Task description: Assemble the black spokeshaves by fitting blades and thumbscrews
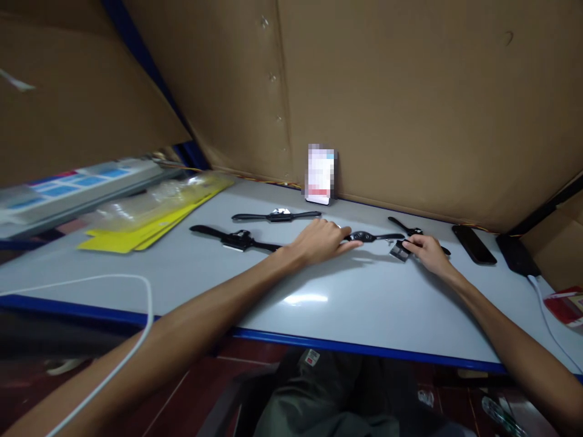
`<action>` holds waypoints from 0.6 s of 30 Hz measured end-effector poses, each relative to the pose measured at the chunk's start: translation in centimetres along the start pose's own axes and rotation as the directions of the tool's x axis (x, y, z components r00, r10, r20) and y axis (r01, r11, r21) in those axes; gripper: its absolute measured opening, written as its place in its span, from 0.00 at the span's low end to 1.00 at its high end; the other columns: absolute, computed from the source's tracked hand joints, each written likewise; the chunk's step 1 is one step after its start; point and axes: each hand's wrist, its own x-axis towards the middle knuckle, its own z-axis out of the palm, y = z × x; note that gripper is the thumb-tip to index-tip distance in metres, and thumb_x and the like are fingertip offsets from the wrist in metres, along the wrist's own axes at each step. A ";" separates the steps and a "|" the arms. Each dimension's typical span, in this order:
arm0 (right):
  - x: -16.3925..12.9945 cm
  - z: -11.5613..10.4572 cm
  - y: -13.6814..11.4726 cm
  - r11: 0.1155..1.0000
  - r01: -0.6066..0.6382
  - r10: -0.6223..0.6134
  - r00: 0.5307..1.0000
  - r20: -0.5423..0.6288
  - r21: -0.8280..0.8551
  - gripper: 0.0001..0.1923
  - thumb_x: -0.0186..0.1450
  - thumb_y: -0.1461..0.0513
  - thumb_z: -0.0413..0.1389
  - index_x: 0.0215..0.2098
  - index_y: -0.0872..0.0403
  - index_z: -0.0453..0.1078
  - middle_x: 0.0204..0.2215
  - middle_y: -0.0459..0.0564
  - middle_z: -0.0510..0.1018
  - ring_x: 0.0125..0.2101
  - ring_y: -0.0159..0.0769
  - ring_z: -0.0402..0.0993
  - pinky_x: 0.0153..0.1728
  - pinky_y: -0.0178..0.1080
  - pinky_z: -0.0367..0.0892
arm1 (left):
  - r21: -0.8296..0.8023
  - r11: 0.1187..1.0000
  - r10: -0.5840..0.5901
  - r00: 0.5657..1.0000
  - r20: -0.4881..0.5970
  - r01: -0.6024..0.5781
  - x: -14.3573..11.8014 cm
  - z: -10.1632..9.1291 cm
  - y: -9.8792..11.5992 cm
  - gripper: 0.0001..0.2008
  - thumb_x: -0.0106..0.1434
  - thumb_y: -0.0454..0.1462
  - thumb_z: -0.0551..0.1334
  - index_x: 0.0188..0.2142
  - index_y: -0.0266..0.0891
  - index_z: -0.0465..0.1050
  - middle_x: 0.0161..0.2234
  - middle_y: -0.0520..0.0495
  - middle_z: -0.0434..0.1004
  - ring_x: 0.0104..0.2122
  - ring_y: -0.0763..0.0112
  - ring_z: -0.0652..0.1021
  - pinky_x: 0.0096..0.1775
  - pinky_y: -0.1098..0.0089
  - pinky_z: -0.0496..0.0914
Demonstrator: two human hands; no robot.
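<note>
Gray table (346, 315): backed by cardboard (387, 109).
Left hand (319, 241): black spokeshave (363, 237) is gripped.
Right hand (429, 251): metal plate (399, 252) is pinched.

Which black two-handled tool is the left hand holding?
The tool just right of the left hand, gripped at one end; two others lie on the table farther left.

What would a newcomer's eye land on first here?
Probably the glowing screen, standing at the back of the table. Next, the yellow sheets at the left. Then the left hand gripping a black tool, the right hand near its right end.
</note>
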 end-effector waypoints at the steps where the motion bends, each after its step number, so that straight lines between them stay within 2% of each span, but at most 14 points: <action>1: -0.2 0.1 -0.2 1.000 0.009 -0.009 1.000 -0.001 -0.016 0.22 0.63 0.45 0.55 0.22 0.52 0.66 0.18 0.44 0.68 0.23 0.34 0.62 0.28 0.38 0.55 | 0.011 0.997 -0.079 0.997 -0.002 0.079 0.1 -0.1 -0.4 0.33 0.74 0.58 0.44 0.41 0.38 0.79 0.31 0.38 0.81 0.31 0.58 0.78 0.31 0.65 0.57; 3: -0.5 0.3 -0.7 0.999 0.030 -0.030 1.000 -0.005 -0.042 0.19 0.63 0.48 0.56 0.23 0.52 0.68 0.19 0.45 0.70 0.23 0.35 0.63 0.28 0.38 0.55 | 0.024 0.981 -0.192 0.981 0.001 0.192 0.4 -0.2 -1.1 0.33 0.74 0.57 0.44 0.41 0.37 0.79 0.34 0.36 0.82 0.34 0.56 0.79 0.32 0.65 0.59; 5: -0.8 0.5 -1.1 0.997 0.049 -0.050 0.999 -0.013 -0.060 0.16 0.64 0.50 0.56 0.25 0.52 0.71 0.21 0.45 0.74 0.24 0.35 0.65 0.29 0.38 0.57 | 0.031 0.970 -0.242 0.970 0.005 0.242 0.6 0.0 -1.6 0.33 0.74 0.57 0.44 0.41 0.36 0.80 0.35 0.35 0.82 0.34 0.56 0.79 0.33 0.65 0.60; 11: -0.8 0.7 -1.3 0.994 0.059 -0.063 0.997 -0.045 -0.087 0.11 0.63 0.55 0.56 0.27 0.53 0.73 0.24 0.47 0.79 0.26 0.37 0.71 0.31 0.38 0.62 | 0.040 0.952 -0.304 0.952 0.032 0.302 0.9 1.1 -2.1 0.37 0.74 0.58 0.42 0.42 0.34 0.81 0.39 0.31 0.83 0.38 0.52 0.81 0.37 0.63 0.65; 18: -0.2 0.3 0.3 0.979 0.004 -0.031 0.991 -0.127 -0.203 0.11 0.65 0.59 0.55 0.29 0.53 0.77 0.25 0.49 0.80 0.27 0.39 0.73 0.31 0.39 0.61 | 0.038 0.944 -0.329 0.943 0.052 0.327 1.3 1.7 -2.5 0.37 0.73 0.58 0.43 0.44 0.32 0.80 0.41 0.28 0.82 0.42 0.48 0.81 0.39 0.63 0.67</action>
